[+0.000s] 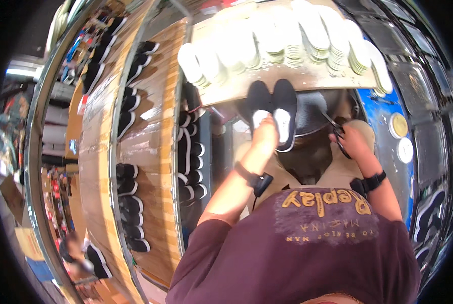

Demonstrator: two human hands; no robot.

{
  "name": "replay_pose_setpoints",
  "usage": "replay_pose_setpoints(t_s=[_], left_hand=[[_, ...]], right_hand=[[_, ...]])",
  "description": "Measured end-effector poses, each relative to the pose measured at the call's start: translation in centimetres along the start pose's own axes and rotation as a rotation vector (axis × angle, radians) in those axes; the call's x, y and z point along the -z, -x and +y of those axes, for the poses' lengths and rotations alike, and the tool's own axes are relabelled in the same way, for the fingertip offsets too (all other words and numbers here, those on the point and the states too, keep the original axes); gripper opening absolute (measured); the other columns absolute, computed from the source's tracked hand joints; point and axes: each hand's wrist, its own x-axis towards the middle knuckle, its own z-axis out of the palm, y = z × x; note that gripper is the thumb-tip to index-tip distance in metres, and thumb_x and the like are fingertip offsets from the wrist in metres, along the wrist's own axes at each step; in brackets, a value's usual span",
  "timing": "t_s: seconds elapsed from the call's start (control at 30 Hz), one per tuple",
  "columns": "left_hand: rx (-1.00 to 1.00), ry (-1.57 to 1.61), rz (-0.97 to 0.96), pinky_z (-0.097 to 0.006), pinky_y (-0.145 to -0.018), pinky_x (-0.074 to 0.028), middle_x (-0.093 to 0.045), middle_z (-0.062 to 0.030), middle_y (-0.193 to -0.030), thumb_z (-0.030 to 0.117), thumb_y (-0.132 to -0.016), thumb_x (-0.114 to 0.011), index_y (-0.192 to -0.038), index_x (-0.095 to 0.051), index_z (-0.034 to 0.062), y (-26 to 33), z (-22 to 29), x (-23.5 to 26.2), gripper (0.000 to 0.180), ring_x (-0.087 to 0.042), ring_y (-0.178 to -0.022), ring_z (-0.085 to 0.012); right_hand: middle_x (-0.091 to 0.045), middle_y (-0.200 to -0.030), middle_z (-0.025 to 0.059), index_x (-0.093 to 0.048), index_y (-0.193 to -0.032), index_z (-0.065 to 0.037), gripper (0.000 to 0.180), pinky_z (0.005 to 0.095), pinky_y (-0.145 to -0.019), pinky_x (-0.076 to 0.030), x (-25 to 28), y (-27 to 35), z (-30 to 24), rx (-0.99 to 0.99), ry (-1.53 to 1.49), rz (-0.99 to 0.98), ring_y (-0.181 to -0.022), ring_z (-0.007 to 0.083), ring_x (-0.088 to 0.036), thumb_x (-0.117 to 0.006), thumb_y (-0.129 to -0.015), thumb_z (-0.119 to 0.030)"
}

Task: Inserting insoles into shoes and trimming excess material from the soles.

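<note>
A pair of black slip-on shoes [285,96] with white insoles hangs over my lap, toes pointing away from me. My left hand [267,136] is closed on them near the heels, its fingers partly inside the left shoe. Scissors [340,133] with dark handles are gripped in my right hand [355,142], blades pointing up and to the left. A gap separates the scissors from the shoes. Just beyond the shoes is the near edge of a light board [307,80], on which several stacks of white insoles [315,30] lie in a row.
To the left, a rack with wooden shelves [158,131] carries several dark shoes [132,228] with white soles. A blue surface [386,137] at the right bears two round lids or discs [405,150]. Dark trays or racks [421,121] stand farther right. Another person [74,251] shows at lower left.
</note>
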Motion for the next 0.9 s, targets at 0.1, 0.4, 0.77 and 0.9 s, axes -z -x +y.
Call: replay_pose_setpoints(t_s=[0.1, 0.4, 0.77, 0.9], left_hand=[[-0.086, -0.342, -0.442, -0.041, -0.081, -0.053, -0.066, -0.0198, -0.098, 0.045, -0.083, -0.067, -0.098, -0.067, -0.0026, 3.3, 4.9, 4.7, 0.05, -0.065, -0.097, -0.033], [-0.445, -0.181, 0.191, -0.041, -0.069, -0.051, -0.06, -0.0091, -0.08, 0.042, -0.064, -0.078, -0.077, -0.064, 0.0079, 9.5, -3.4, 5.7, 0.039, -0.062, -0.079, -0.029], [0.898, -0.734, 0.541, -0.046, -0.094, -0.046, -0.064, -0.023, -0.114, 0.057, -0.076, -0.068, -0.108, -0.067, 0.0015, 26.1, -26.6, 32.8, 0.064, -0.059, -0.109, -0.0389], [1.069, -0.763, 0.611, -0.045, -0.098, -0.044, -0.06, -0.0244, -0.122, 0.049, -0.083, -0.064, -0.12, -0.06, -0.0019, 36.5, -35.3, 37.2, 0.063, -0.056, -0.115, -0.0396]], right_hand=[[-0.064, -0.089, 0.0259, -0.058, -0.094, 0.001, 0.056, 0.0494, -0.074, -0.046, -0.6, 1.5, 1.8, 0.013, 0.013, 0.013, -0.087, 0.0445, -0.061, -0.067, -0.082, -0.053], [-0.065, -0.086, 0.0246, -0.059, -0.093, 0.001, 0.049, 0.049, -0.072, -0.046, -1.7, 1.5, -1.4, 0.122, 0.048, -0.097, -0.084, 0.044, -0.061, -0.066, -0.084, -0.047], [-0.064, -0.081, 0.0225, -0.058, -0.09, 0.0, 0.05, 0.0483, -0.069, -0.046, -1.3, 1.6, -2.2, 0.116, 0.157, -0.115, -0.081, 0.0428, -0.061, -0.068, -0.082, -0.048], [-0.064, -0.08, 0.0225, -0.058, -0.086, -0.001, 0.052, 0.0492, -0.071, -0.047, -1.2, 1.7, -2.7, 0.14, 0.15, -0.105, -0.082, 0.0421, -0.062, -0.069, -0.079, -0.051]])
